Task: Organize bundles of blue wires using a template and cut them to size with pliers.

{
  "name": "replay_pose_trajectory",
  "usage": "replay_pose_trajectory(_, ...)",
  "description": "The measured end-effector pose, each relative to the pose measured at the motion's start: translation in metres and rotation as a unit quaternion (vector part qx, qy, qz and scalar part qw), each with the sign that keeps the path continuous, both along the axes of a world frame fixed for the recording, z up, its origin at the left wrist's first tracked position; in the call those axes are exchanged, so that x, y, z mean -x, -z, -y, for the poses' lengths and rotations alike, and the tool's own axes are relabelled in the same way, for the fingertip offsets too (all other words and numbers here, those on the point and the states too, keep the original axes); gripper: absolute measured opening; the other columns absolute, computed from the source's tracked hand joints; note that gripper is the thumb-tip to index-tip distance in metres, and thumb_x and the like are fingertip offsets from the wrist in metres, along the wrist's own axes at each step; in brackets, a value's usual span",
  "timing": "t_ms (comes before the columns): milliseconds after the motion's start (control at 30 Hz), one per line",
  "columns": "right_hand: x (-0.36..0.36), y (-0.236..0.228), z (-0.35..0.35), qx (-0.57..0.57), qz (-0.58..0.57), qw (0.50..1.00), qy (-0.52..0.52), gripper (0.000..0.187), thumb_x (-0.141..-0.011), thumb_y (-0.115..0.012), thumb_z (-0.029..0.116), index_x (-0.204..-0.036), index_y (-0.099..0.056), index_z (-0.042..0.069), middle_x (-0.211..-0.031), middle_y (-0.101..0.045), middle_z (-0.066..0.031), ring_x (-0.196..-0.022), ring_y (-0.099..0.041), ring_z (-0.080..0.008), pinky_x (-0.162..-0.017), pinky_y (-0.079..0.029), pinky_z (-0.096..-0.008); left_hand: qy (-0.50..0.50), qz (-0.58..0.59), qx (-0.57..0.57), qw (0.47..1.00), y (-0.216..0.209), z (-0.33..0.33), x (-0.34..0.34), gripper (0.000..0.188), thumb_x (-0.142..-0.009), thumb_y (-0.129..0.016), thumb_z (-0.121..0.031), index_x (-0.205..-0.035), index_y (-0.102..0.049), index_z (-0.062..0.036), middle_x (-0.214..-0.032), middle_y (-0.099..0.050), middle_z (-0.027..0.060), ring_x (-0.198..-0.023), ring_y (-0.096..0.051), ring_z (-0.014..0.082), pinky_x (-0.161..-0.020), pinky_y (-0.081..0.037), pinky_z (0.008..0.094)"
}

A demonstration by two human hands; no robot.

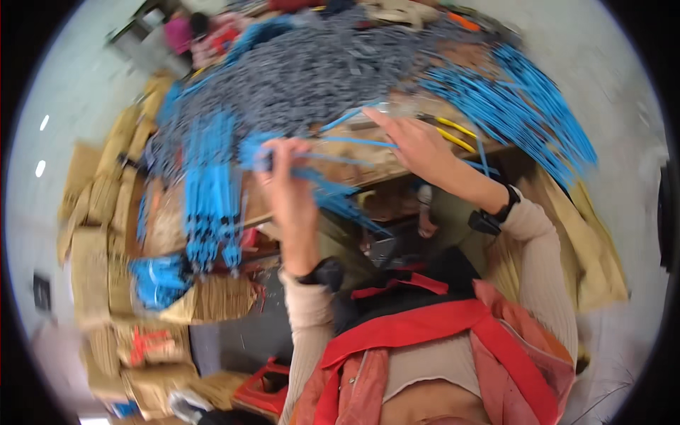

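Note:
A bundle of thin blue strips (333,191) fans out beside my left hand (287,166), which is closed around part of it above the table's near edge. To its right, my right hand (421,145) has its fingers pressed together, and a single blue strip (358,141) runs into its palm side. Motion blur and the hand itself hide the exact grip. Yellow-handled pliers (457,134) lie just beyond my right hand. A big heap of small grey pieces (304,67) covers the table beyond both hands.
Blue strips with dark ends (209,184) hang over the table's left front. More loose blue strips (510,106) lie at the right. Cardboard boxes and sacks (99,262) line the left side. A red stool (265,386) stands at lower left. People (195,35) are at the far left.

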State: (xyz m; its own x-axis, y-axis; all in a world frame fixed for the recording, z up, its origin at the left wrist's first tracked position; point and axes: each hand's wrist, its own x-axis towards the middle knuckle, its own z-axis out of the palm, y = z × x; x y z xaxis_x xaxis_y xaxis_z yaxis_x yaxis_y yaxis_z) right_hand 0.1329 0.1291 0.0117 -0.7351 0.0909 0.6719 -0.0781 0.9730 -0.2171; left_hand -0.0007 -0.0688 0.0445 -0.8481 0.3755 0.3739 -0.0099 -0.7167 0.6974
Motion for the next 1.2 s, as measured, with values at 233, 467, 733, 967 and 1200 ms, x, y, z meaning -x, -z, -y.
replay_pose_trajectory(233,-0.104,0.056,-0.116,0.044,0.168,0.973,0.151,0.058,-0.082,-0.061,0.002,-0.138,-0.051,0.015,-0.091,-0.063,-0.0167,-0.087,-0.06,-0.0384,-0.077,-0.048,-0.0465,0.2,0.003,-0.119,0.973,-0.011,0.074,0.008,0.019,-0.1,-0.058,-0.016,-0.119,-0.054,-0.0167,-0.109,-0.065,0.0009,-0.086,-0.056,0.0114,-0.086,-0.048,0.0333)
replay_pose_trajectory(467,-0.116,0.042,-0.212,0.131,0.089,0.981,0.11,0.022,-0.088,-0.059,0.008,-0.108,-0.067,0.007,-0.088,-0.066,-0.0172,-0.085,-0.064,-0.0373,-0.074,-0.05,-0.0463,0.225,0.07,-0.233,0.943,-0.047,0.095,-0.001,0.025,-0.1,-0.056,-0.004,-0.124,-0.052,-0.0063,-0.099,-0.064,0.004,-0.062,-0.046,0.0054,-0.058,-0.038,0.0237)
replay_pose_trajectory(733,0.014,0.06,-0.31,-0.031,0.166,0.949,0.267,0.017,-0.084,-0.059,0.01,-0.097,-0.067,0.003,-0.098,-0.069,-0.0195,-0.092,-0.065,-0.0404,-0.079,-0.053,-0.0492,0.177,0.008,0.238,0.955,-0.033,-0.044,-0.015,0.039,-0.099,-0.06,-0.014,-0.136,-0.05,-0.0045,-0.126,-0.065,0.0148,-0.111,-0.062,0.0202,-0.09,-0.046,0.035)
replay_pose_trajectory(967,0.041,0.074,-0.339,0.008,0.171,0.94,0.294,0.024,-0.072,-0.069,0.017,-0.092,-0.071,0.003,-0.092,-0.069,-0.0234,-0.087,-0.066,-0.041,-0.076,-0.052,-0.0526,0.216,-0.039,0.345,0.912,-0.026,-0.019,-0.039,0.036,-0.1,-0.058,-0.01,-0.135,-0.056,-0.0032,-0.113,-0.071,0.0159,-0.104,-0.069,0.0245,-0.095,-0.053,0.0363)
replay_pose_trajectory(1200,0.045,0.053,-0.342,0.128,0.095,0.966,0.202,0.029,-0.072,-0.081,0.022,-0.088,-0.068,0.001,-0.085,-0.07,-0.0149,-0.08,-0.068,-0.0326,-0.074,-0.053,-0.0418,0.203,0.015,0.291,0.935,-0.021,-0.012,-0.038,0.034,-0.102,-0.053,-0.011,-0.134,-0.053,0.0005,-0.115,-0.068,0.0224,-0.106,-0.069,0.0307,-0.096,-0.054,0.0404)
